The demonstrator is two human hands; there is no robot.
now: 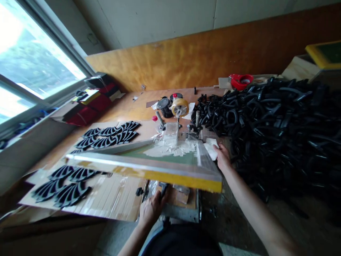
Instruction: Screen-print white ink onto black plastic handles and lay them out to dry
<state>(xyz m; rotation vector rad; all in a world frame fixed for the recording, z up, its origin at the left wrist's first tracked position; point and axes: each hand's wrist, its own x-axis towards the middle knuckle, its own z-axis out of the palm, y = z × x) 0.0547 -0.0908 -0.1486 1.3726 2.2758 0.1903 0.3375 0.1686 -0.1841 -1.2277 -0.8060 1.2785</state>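
Low in the middle, my left hand [151, 210] is closed around a small black plastic part [163, 187], just below the raised front edge of a screen-printing frame [176, 175]. My right hand [223, 157] pinches a folded white paper or cloth wipe [211, 148] beside the frame's right side. White ink [170, 147] is smeared thickly over the green mesh [133, 153]. Under the frame, close to my left hand, a printing base [195, 209] carries a small block; the frame partly covers it.
Black parts lie in fanned rows [73, 193] on cardboard [114, 201] at left. A large heap of black parts [266, 117] fills the right. Behind the frame are a dark jar [165, 107] and a tape roll [180, 107]. A red tape dispenser [240, 81] sits farther back.
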